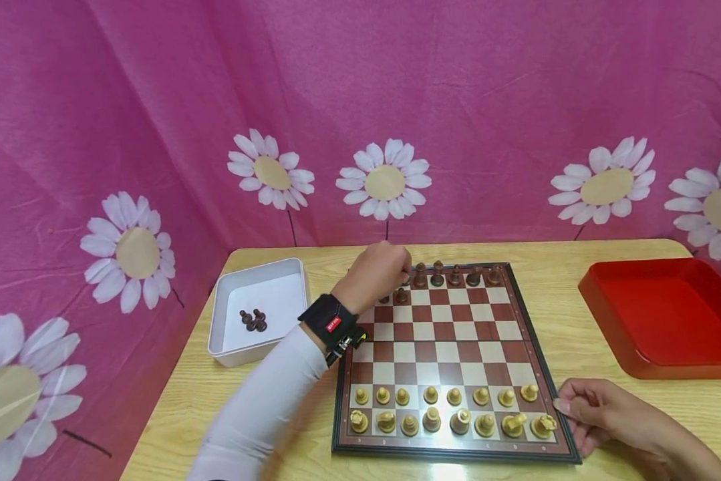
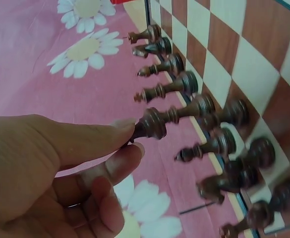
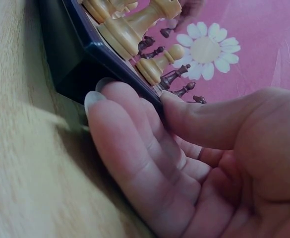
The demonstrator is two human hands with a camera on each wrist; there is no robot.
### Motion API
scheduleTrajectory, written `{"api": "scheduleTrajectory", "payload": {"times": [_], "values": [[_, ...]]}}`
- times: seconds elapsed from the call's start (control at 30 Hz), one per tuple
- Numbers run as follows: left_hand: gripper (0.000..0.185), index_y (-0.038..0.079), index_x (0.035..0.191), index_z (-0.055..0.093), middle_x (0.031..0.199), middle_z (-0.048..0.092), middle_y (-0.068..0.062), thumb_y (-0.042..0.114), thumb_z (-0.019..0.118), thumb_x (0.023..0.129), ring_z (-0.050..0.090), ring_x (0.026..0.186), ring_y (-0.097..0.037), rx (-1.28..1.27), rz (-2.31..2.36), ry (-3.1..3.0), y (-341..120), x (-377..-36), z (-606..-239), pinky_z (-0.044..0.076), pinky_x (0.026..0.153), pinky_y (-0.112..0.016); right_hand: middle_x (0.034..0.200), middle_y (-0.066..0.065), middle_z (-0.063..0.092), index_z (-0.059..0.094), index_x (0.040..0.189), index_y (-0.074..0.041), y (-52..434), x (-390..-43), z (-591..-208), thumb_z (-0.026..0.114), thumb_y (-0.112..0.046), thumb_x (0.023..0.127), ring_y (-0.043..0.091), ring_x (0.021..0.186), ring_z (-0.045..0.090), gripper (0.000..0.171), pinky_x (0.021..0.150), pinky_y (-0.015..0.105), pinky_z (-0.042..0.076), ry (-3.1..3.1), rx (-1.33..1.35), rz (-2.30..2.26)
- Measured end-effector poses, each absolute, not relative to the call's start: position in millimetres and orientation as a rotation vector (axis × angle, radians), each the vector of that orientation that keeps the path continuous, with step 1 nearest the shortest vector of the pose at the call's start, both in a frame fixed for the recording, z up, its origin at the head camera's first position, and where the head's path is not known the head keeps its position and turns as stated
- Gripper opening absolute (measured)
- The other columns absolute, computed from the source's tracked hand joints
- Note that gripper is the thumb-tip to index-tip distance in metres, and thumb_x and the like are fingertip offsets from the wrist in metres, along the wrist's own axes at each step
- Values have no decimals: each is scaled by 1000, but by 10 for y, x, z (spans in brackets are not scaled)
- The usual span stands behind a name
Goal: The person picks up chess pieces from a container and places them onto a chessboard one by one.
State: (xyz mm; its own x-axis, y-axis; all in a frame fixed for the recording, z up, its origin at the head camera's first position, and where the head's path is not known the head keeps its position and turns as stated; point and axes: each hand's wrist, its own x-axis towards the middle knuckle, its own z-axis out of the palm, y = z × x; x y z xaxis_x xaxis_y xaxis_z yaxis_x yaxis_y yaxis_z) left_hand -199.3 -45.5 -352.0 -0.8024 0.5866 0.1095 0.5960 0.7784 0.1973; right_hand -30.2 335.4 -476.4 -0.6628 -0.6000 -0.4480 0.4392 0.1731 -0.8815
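The person's left hand (image 1: pixel 373 272) is out over the far side of the board (image 1: pixel 444 352), thumb and forefinger pinched on the narrow end of a dark pawn (image 2: pixel 152 125). The pawn's base points toward the board, close by a tall piece in the dark back row (image 1: pixel 437 274); I can't tell whether they touch. Three more pawns (image 2: pixel 226 114) stand ahead of that row, on the same side as the reaching arm.

The right hand (image 1: pixel 597 413) is at the near right corner, its thumb on the board's rim and its bent fingers (image 3: pixel 120 144) clamped against the side. Just inside that corner, the light pieces (image 1: pixel 460 422) stand in two rows, pawns in front.

Left of the board on the desk (image 1: pixel 192 401) sits a white box (image 1: pixel 284 294), with four dark pawns bunched on its floor. A red tray (image 1: pixel 667 307) lies off to the right. Pink cloth (image 1: pixel 486 100) printed with daisies (image 1: pixel 384 182) hangs behind. The left arm wears a white sleeve (image 1: pixel 282 401) and a black strap (image 1: pixel 324 322).
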Motion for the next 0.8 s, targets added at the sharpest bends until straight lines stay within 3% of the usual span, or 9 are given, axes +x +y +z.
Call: {"api": "scheduleTrajectory", "payload": {"times": [0.13, 0.33, 0.57, 0.7, 0.8], "values": [[17, 13, 85, 81, 69, 61, 7, 9, 70, 96, 50, 64, -6, -1008, -319, -2913, -318, -2011, -3545, 41, 57, -21, 88, 4, 72, 57, 109, -3, 3359, -287, -4755, 45, -13, 111, 13, 76, 70, 15, 70, 29, 61, 1638, -171, -1630], [20, 14, 85, 83, 69, 63, 9, 3, 69, 93, 47, 65, -6, -1026, -290, -2897, -191, -2051, -3650, 36, 54, -18, 89, 4, 71, 57, 110, -3, 3366, -300, -4746, 47, -14, 110, 14, 78, 69, 15, 71, 29, 61, 1659, -152, -1611], [37, 16, 62, 62, 59, 32, 8, 0, 62, 96, 38, 61, -8, -1024, -206, -2903, -139, -2087, -3728, 29, 49, -20, 91, 5, 72, 57, 111, -3, 3364, -327, -4732, 48, -15, 110, 15, 79, 69, 16, 72, 29, 61, 1665, -133, -1591], [38, 17, 63, 58, 61, 30, 7, -3, 60, 96, 37, 62, -9, -1023, -180, -2908, -124, -2098, -3764, 29, 49, -21, 92, 5, 72, 57, 112, -3, 3354, -337, -4735, 47, -15, 110, 15, 79, 69, 16, 72, 29, 61, 1658, -145, -1594], [33, 15, 68, 62, 62, 34, 7, -3, 61, 95, 38, 63, -9, -1017, -171, -2915, -121, -2090, -3795, 31, 50, -21, 90, 4, 72, 58, 111, -3, 3344, -330, -4739, 46, -15, 110, 14, 78, 69, 17, 72, 30, 61, 1656, -162, -1599]]}}
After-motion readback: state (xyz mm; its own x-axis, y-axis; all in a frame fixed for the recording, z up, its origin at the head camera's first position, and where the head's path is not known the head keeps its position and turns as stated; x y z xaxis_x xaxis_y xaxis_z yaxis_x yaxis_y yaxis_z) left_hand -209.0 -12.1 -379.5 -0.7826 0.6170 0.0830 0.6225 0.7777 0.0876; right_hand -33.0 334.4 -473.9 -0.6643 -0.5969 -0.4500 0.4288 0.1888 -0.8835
